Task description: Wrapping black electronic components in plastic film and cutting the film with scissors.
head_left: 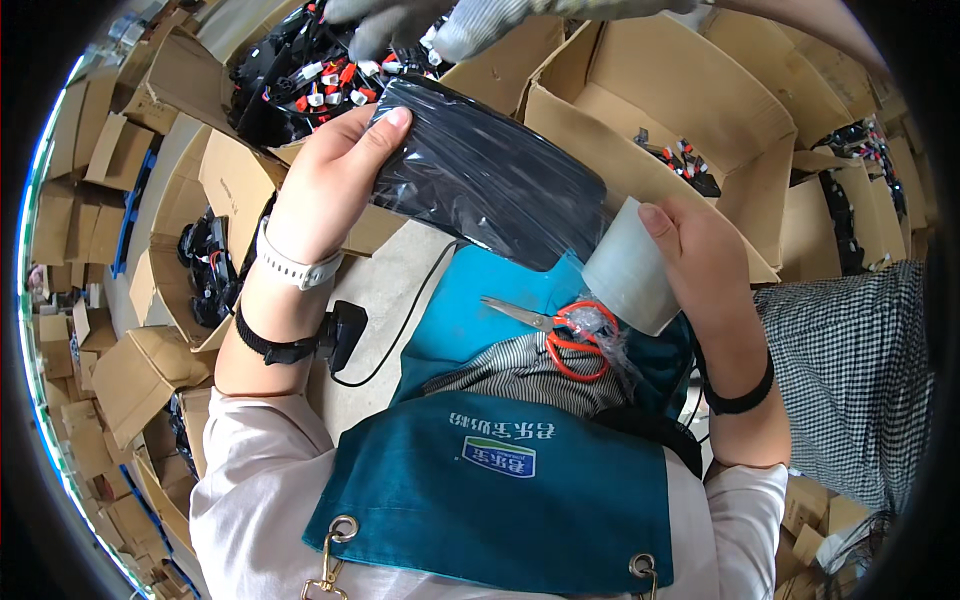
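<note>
- My left hand is closed on the upper left end of a black bundle wrapped in glossy clear film, thumb pressed flat on top.
- My right hand is curled around a roll of clear tape, thumb on its rim; the roll touches the bundle's lower right corner.
- The bundle sits tilted above my lap, in front of open cardboard boxes.
- Orange-handled scissors lie on my teal apron.
- A co-worker's gloved hand reaches over black cables with red and white plugs.
</note>
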{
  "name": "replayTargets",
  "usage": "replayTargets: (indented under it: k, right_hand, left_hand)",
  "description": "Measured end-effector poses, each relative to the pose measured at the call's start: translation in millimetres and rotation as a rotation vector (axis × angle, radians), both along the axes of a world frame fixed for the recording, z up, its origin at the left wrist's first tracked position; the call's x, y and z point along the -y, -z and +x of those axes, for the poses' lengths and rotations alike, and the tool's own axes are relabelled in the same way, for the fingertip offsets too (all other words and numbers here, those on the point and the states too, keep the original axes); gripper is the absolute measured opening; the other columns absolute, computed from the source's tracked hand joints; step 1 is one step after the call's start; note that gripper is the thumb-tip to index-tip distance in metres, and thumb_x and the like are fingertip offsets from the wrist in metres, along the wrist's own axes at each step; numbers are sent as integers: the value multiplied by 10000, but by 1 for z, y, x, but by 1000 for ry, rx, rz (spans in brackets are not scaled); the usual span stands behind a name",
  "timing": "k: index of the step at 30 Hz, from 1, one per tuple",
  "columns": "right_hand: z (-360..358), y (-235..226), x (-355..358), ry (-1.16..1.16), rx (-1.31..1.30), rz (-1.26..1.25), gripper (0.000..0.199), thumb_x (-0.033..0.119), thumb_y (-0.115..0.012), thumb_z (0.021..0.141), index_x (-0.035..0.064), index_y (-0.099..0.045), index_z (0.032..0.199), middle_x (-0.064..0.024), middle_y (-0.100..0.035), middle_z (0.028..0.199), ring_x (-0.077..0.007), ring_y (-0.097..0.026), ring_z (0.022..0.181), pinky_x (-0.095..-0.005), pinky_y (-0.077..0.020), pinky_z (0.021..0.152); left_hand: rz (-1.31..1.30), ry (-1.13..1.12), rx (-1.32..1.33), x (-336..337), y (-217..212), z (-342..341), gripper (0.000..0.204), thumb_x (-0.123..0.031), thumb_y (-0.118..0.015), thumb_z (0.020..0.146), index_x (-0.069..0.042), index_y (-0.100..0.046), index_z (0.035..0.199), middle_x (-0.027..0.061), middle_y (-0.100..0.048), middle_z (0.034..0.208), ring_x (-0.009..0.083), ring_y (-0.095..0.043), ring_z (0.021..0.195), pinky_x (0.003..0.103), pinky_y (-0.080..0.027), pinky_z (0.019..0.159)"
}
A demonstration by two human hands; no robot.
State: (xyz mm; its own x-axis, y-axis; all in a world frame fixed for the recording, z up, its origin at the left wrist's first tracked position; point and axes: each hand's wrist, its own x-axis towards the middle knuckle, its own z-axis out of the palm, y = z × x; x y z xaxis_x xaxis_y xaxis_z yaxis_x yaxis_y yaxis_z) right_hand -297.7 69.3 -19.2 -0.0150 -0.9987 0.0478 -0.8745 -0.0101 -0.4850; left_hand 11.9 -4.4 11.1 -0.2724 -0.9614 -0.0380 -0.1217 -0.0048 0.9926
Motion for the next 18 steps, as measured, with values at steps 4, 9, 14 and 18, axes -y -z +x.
replayTargets:
  k: [4,9,14,18]
  right_hand:
    - [-2,8,0,-26,-21,43,602,555,-398,965,17,-655,886,-195,-654,798,-378,-640,792,-451,-490,715]
    - [3,-1,-3,-17,48,124,625,567,-370,971,17,-652,877,-205,-651,817,-380,-638,804,-455,-489,727]
    - [-2,15,1,-62,55,141,628,568,-368,966,16,-654,876,-203,-649,816,-386,-633,810,-454,-483,741]
    - [4,18,-1,-39,93,161,607,551,-388,965,16,-659,874,-207,-645,806,-385,-633,810,-453,-482,738]
  left_hand:
    - [84,43,-71,2,1,3,365,-295,-532,996,48,-639,1060,29,-687,913,54,-604,778,210,-469,760]
    - [95,27,-97,9,2,7,358,-297,-541,991,41,-639,1054,26,-691,905,60,-613,776,209,-473,764]
    - [90,29,-77,7,2,1,348,-296,-541,990,33,-640,1048,26,-695,909,61,-620,783,209,-479,766]
    - [129,34,-92,6,2,1,345,-292,-536,992,31,-640,1054,36,-702,922,65,-634,787,214,-490,762]
